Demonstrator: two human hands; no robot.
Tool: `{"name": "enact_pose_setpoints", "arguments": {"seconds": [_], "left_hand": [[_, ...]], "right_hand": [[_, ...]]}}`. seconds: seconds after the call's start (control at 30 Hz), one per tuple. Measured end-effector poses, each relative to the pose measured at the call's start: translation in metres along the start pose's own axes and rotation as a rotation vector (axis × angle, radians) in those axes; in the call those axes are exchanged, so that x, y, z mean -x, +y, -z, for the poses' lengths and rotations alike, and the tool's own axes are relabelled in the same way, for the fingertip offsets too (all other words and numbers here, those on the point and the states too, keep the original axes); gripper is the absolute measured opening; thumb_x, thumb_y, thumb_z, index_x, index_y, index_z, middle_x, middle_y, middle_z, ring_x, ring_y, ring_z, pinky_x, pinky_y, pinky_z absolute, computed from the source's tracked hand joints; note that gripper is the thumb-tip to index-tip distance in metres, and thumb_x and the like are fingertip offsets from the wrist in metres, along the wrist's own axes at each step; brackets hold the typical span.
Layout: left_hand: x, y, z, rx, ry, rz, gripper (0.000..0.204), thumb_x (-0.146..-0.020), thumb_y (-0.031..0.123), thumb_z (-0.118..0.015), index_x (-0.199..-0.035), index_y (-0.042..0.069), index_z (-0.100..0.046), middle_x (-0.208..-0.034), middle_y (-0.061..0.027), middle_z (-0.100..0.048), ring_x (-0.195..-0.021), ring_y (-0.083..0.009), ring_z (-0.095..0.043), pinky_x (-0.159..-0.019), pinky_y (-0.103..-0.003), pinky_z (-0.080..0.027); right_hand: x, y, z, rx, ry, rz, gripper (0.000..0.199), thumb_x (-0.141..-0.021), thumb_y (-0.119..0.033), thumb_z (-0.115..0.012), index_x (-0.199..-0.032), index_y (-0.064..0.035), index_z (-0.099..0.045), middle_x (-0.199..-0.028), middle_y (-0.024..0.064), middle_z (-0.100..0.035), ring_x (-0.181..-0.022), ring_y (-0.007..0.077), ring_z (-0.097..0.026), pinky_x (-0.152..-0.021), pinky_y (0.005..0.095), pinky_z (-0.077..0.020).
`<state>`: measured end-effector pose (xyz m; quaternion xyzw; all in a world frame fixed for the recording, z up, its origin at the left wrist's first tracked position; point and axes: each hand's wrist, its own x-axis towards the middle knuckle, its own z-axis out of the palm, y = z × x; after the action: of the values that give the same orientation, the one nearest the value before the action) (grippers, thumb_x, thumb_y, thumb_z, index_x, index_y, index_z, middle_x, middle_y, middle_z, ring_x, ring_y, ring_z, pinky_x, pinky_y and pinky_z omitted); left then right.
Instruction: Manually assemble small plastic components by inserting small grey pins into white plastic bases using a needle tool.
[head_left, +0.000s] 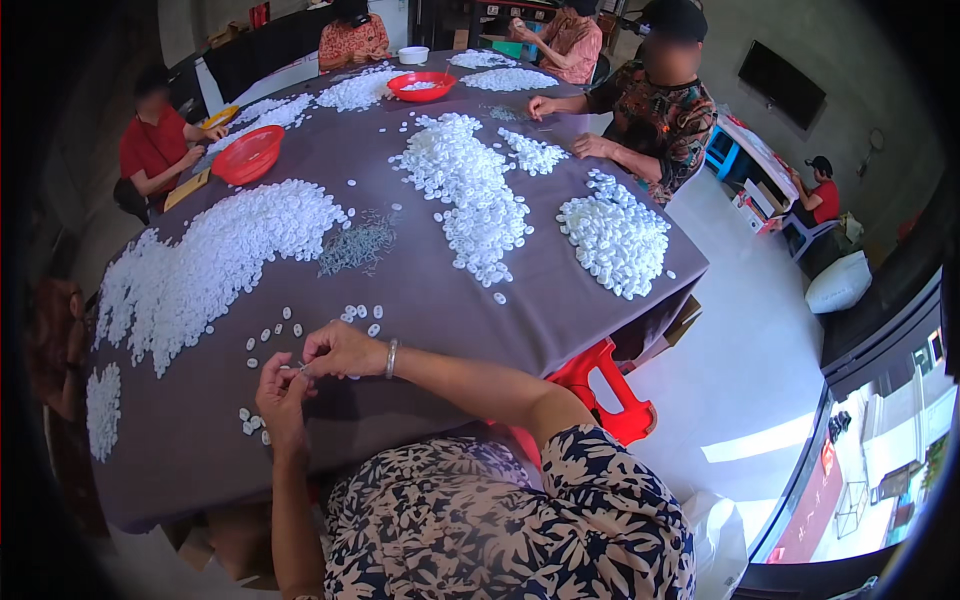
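Note:
At the near edge of the table, my left hand (284, 402) and my right hand (345, 350) meet fingertip to fingertip. My left fingers pinch a small white piece (300, 368), mostly covered by the fingers. The right thumb and fingers are closed at the same spot; what they grip is too small to make out. Several loose white oval pieces (278, 328) lie just beyond my hands, and a few more white pieces (250, 422) rest beside my left hand. Farther off is a tangle of thin grey metal bits (358, 245).
Large heaps of white pieces (220, 245) cover the brown tablecloth (420, 330), with another heap (615, 240) at right. Red basins (248, 155) stand farther back. Several people sit around, one person (660, 110) at the right side. A red stool (610, 390) stands by my right elbow.

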<state>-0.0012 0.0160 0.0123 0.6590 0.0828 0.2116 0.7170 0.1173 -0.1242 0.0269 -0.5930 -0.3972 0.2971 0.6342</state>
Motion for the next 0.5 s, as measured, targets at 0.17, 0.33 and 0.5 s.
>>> {"name": "enact_pose_setpoints", "arguments": {"seconds": [0.17, 0.33, 0.5], "left_hand": [[0.014, -0.008, 0.003, 0.044, 0.073, 0.055, 0.036, -0.087, 0.002, -0.060, -0.122, 0.003, -0.049, -0.085, -0.0028, -0.059, -0.076, -0.0094, -0.057, -0.066, -0.023, -0.049], [0.013, -0.006, -0.015, 0.034, 0.095, 0.072, 0.034, -0.085, 0.002, -0.062, -0.118, -0.001, -0.052, -0.087, -0.0067, -0.062, -0.076, -0.0134, -0.060, -0.067, -0.026, -0.050], [0.001, -0.012, -0.021, 0.051, 0.039, 0.011, 0.033, -0.084, 0.000, -0.063, -0.115, -0.001, -0.054, -0.084, -0.0057, -0.064, -0.073, -0.0117, -0.060, -0.066, -0.024, -0.050]], "right_hand": [[0.001, 0.007, -0.003, 0.115, 0.030, 0.147, 0.016, -0.074, -0.013, -0.073, -0.077, 0.0002, -0.064, -0.065, 0.0024, -0.061, -0.062, 0.0063, -0.055, -0.054, 0.0248, -0.0454], [0.003, 0.005, 0.031, 0.235, 0.124, 0.252, 0.011, -0.082, -0.011, -0.068, -0.089, -0.0036, -0.065, -0.078, -0.0011, -0.062, -0.069, 0.0058, -0.055, -0.062, 0.0239, -0.0474], [0.009, -0.023, 0.063, 0.142, 0.221, -0.088, 0.011, -0.087, -0.016, -0.064, -0.092, -0.0079, -0.068, -0.072, -0.0025, -0.064, -0.060, 0.0021, -0.054, -0.050, 0.0175, -0.0422]]}}
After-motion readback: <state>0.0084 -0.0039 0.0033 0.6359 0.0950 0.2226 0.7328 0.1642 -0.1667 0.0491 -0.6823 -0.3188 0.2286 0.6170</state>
